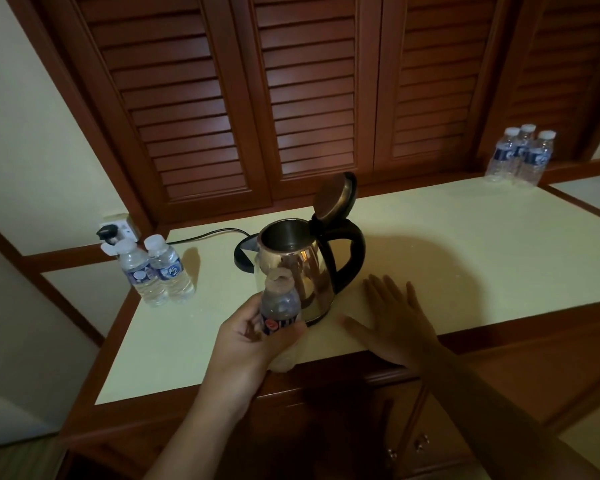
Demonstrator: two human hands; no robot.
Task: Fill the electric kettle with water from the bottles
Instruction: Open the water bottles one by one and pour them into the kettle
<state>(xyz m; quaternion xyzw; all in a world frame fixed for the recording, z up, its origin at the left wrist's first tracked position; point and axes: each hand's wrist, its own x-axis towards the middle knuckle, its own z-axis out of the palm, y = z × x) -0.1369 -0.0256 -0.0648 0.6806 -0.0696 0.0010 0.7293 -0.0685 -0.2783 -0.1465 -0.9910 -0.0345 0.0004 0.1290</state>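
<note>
A steel electric kettle point(310, 271) with a black handle stands mid-counter, its lid point(333, 197) flipped up and open. My left hand point(253, 344) grips a small water bottle point(279, 306) just in front of the kettle; the bottle is upright and its neck looks uncapped. My right hand point(392, 320) lies flat on the counter to the right of the kettle, fingers spread, holding nothing. Two capped bottles point(156, 271) stand at the counter's left end. Three more bottles point(520, 155) stand at the far right corner.
The cream counter point(465, 258) has a wooden rim and drawers below. The kettle's black cord point(205, 235) runs left to a wall socket point(118, 230). Louvred wooden doors point(309, 98) rise behind the counter.
</note>
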